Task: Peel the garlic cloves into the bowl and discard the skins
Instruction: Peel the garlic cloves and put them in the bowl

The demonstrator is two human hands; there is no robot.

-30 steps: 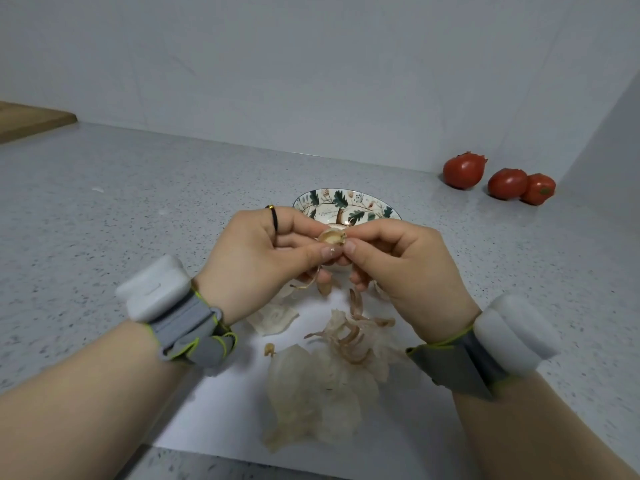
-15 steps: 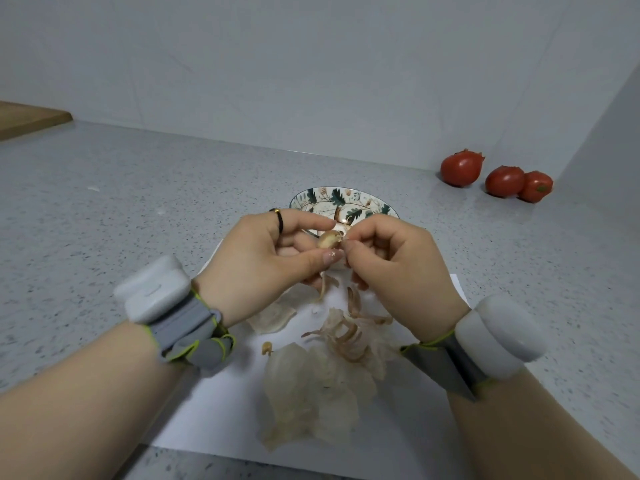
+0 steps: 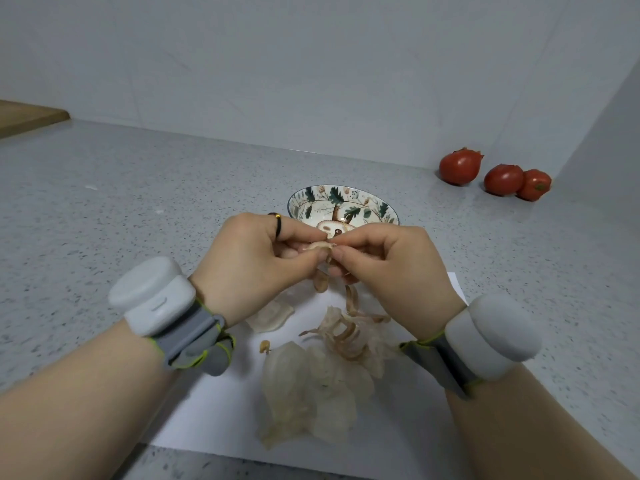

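Pinching clove (image 3: 320,246) between curled fingertips of L hand (image 3: 249,261) & R hand (image 3: 388,268), over near rim of bowl (image 3: 311,202), skins (image 3: 322,372) piled on paper (image 3: 214,420) below wrists, open counter (image 3: 121,202) to left, tomatoes (image 3: 460,167) far R.

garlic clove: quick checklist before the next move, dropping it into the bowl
1. Grip on the garlic clove: the left hand and the right hand both pinch it. Ok.
2. Clove fully peeled: a strip of skin hangs under the fingers. Not ok.
3. Bowl upright and just beyond the hands. Ok.
4. Bowl free of skins: the hands hide its near part. Cannot tell.
5. Loose skins lie piled on the white sheet below the hands, outside the bowl. Ok.
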